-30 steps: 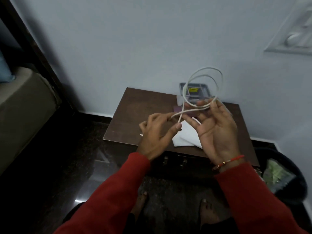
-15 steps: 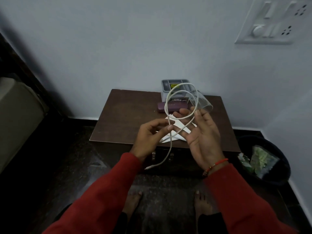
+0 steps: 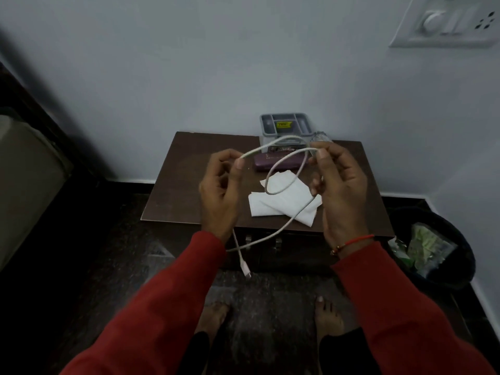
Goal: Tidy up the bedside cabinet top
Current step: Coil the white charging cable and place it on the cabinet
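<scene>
While the left hand (image 3: 219,190) and right hand (image 3: 339,185) both pinch the white cable (image 3: 273,190), coiling is under way, and another loop seems needed next.

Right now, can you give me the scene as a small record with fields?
left hand: pinches white charging cable
right hand: holds the cable's loop
cable plug: hangs below the hands
cabinet top: white tissues, purple case, grey organiser tray
floor, right: dark bin with wrappers
</scene>
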Tool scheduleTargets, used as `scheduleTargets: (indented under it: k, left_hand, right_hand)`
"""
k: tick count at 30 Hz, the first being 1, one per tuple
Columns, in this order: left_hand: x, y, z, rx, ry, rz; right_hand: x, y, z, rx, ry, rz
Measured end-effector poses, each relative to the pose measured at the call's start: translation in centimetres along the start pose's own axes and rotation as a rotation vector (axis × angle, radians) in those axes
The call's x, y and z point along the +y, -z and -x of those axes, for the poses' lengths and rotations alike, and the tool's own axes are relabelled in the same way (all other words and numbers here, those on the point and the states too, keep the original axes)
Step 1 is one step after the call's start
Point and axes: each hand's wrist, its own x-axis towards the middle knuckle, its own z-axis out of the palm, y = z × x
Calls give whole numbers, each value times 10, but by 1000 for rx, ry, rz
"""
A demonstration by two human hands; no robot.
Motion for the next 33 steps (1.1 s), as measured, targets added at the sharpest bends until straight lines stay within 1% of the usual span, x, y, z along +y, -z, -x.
scheduleTargets:
  k: [3, 6, 7, 9, 10, 11, 13, 16, 17, 18, 19, 20, 21, 22, 23, 24, 26, 28, 30, 33]
  left_hand:
    - [12, -5, 8, -96, -2, 60]
    - [17, -4, 10, -116, -2, 94]
    - [19, -2, 10, -121, -13, 92]
    - [23, 1, 11, -145, -35, 88]
    - [25, 2, 13, -156, -34, 88]
    - [28, 5, 15, -162, -34, 84]
    - [29, 11, 19, -163, -28, 46]
    - [23, 25, 21, -215, 38, -70]
    - [22, 29, 21, -246, 93, -106]
    - [22, 31, 21, -290, 186, -106]
    - [26, 30, 20, -344, 316, -44]
    - [31, 29, 19, -393, 458, 75]
    - [38, 27, 18, -431, 583, 224]
    - [46, 25, 16, -450, 673, 386]
    - [53, 25, 11, -458, 713, 550]
    - [60, 25, 5, -471, 715, 715]
    - [70, 28, -11, -516, 649, 1003]
    - [79, 35, -25, -556, 561, 1174]
    - [81, 38, -33, -526, 488, 1213]
    - [78, 27, -36, -356, 409, 1145]
  right_hand:
    - [0, -11, 10, -71, 36, 37]
    - [-4, -15, 17, -78, 72, 83]
    - [-6, -14, 18, -103, 112, 171]
    - [-8, -12, 21, -169, 193, 432]
    - [-9, -11, 23, -173, 225, 529]
    - [-11, -11, 24, -151, 250, 567]
    - [-15, -9, 26, -49, 276, 546]
    - [-22, 0, 18, 181, 243, 398]
    - [-23, 4, 15, 234, 222, 350]
    - [-24, 8, 13, 258, 208, 332]
    - [-23, 12, 12, 250, 194, 349]
    - [-20, 15, 13, 205, 170, 403]
    - [-14, 17, 15, 121, 129, 481]
    - [-7, 18, 16, 19, 77, 573]
    - [0, 19, 19, -79, 32, 662]
    - [6, 18, 21, -161, -4, 744]
    - [10, 15, 25, -294, -58, 855]
    - [7, 13, 27, -423, -73, 885]
    - [0, 14, 28, -541, -78, 855]
    - [-12, 15, 30, -675, -82, 755]
